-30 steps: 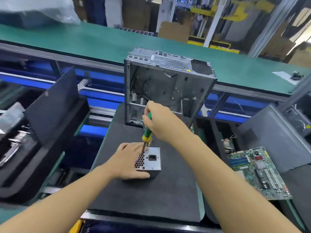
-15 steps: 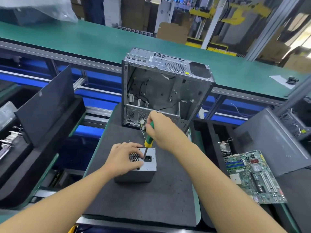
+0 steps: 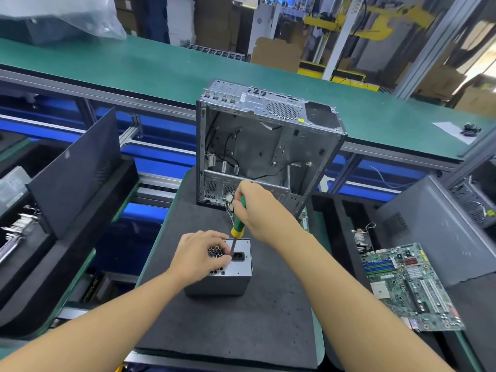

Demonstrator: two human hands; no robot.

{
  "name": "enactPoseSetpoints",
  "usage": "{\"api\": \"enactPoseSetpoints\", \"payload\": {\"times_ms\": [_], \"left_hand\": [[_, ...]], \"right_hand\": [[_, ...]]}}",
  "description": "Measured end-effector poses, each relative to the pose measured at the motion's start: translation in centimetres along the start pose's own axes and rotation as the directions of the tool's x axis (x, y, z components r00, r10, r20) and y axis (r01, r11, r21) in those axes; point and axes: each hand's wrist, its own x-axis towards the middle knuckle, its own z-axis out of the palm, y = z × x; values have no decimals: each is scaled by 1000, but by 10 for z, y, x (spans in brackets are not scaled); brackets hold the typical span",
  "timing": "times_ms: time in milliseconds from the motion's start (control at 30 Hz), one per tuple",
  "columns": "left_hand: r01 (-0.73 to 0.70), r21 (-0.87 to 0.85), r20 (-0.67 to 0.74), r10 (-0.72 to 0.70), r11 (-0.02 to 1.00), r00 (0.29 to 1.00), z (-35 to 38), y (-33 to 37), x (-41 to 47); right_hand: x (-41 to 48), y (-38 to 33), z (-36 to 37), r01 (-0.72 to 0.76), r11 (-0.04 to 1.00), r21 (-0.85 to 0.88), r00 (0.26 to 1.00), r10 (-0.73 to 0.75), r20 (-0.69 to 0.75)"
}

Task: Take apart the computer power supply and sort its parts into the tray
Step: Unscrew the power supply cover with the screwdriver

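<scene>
A small grey power supply [image 3: 237, 269] stands on a black foam mat [image 3: 228, 323], its top face showing a honeycomb vent and a power socket. My left hand [image 3: 200, 257] rests curled over the vent side and holds the box. My right hand [image 3: 257, 210] grips the green and yellow handle of a screwdriver [image 3: 237, 226]. Its shaft points down to the top face, just left of the socket, by my left fingertips.
An empty grey computer case [image 3: 268, 146] stands upright at the mat's far edge. A green motherboard [image 3: 410, 285] lies in a black foam tray [image 3: 335, 210] on the right, beside a dark side panel [image 3: 434, 232]. Another black panel [image 3: 72, 173] leans at left.
The view has shifted so the power supply sits lower and more centred. Both hands keep their hold; the screwdriver stays upright on the top face.
</scene>
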Motion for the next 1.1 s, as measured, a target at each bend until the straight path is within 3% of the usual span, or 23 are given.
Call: {"api": "enactPoseSetpoints", "payload": {"times_ms": [1100], "left_hand": [[1,-6,-24,-1,1000,1000,2,0,0]], "right_hand": [[0,-3,1,48,999,-22,998,-47,33]]}}
